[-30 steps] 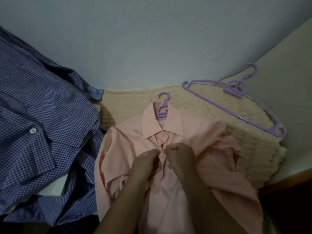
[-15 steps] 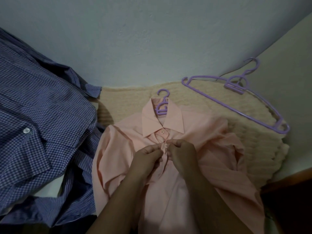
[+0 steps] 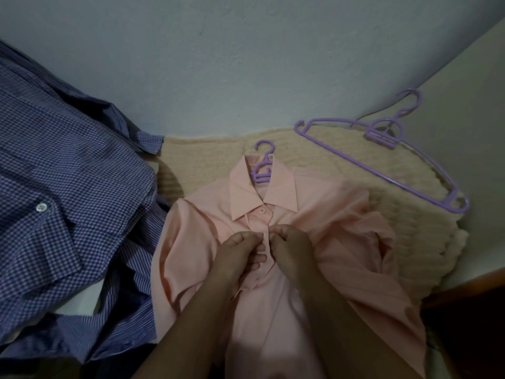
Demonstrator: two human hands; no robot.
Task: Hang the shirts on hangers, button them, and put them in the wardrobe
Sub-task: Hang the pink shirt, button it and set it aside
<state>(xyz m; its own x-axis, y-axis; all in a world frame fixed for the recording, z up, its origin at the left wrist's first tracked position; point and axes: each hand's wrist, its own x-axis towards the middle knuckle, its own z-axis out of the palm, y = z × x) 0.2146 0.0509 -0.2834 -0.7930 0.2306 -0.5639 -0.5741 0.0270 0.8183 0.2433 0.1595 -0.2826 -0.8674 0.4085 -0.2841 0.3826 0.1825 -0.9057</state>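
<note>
The pink shirt point(image 3: 273, 310) is smooth, matt woven cloth with small glossy buttons. The checked shirt point(image 3: 68, 201) is matt woven cloth in a fine blue gingham; the striped shirt point(image 3: 128, 318) beneath it is similar cloth. Both purple hangers point(image 3: 382, 160) point(image 3: 262, 168) are smooth moulded plastic. The cream blanket point(image 3: 355, 203) appears knitted or fleecy, with a ribbed, rough texture. The wall point(image 3: 246, 64) is matt painted plaster.

Two bare forearms, no sleeves, watch or rings in sight, ending in short-nailed hands point(image 3: 266, 248).
</note>
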